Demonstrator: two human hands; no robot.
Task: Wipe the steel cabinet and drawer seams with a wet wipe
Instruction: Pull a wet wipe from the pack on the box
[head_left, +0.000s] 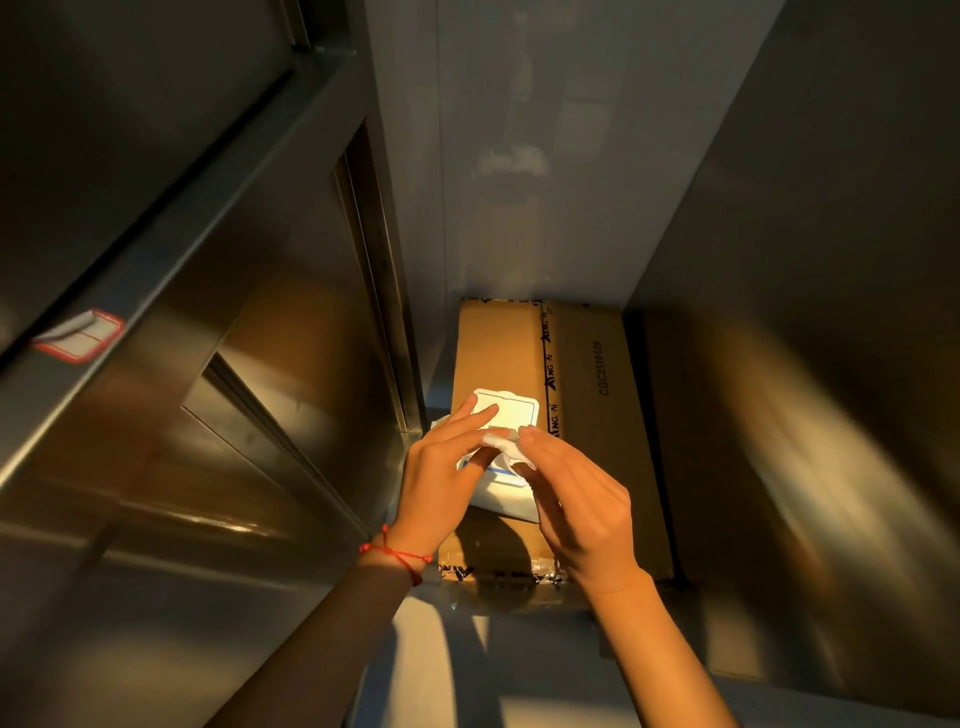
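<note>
Leftmost, item one: steel cabinet (171, 291), a tall brushed face with seams running diagonally, lit warm by low light. A red-bordered label (78, 335) sits on its horizontal rail at the far left, one corner peeling.

Item two: drawer seam (382, 270), the narrow vertical gap at the cabinet's right edge, running down toward my hands.

Item three: my left hand (441, 470), a red string bracelet (395, 556) at the wrist. Its fingers lie straight across the wipes pack (506, 486), pressing it down; the grip is wide, curled on nothing.

Item four: the wipes pack, white, resting on the near left part of the cardboard box. Its flip lid (511, 410) stands open on the far side, just beyond my left fingertips.

Item five: wet wipe (503, 441), white, crumpled, rising from the pack's opening between my two hands.

Item six: my right hand (582, 512), just right of the pack. Thumb and forefinger pinch the wet wipe at its top; this grip is narrow, holding the wipe, the other fingers loosely folded below.

Item seven: cardboard box (597, 415), brown, taped along its length with printed tape, a code stamped on its right flap. It lies flat on the floor between the cabinet and a steel panel.

Item eight: steel panel (831, 260), rightmost, plain, partly in shadow.
</note>
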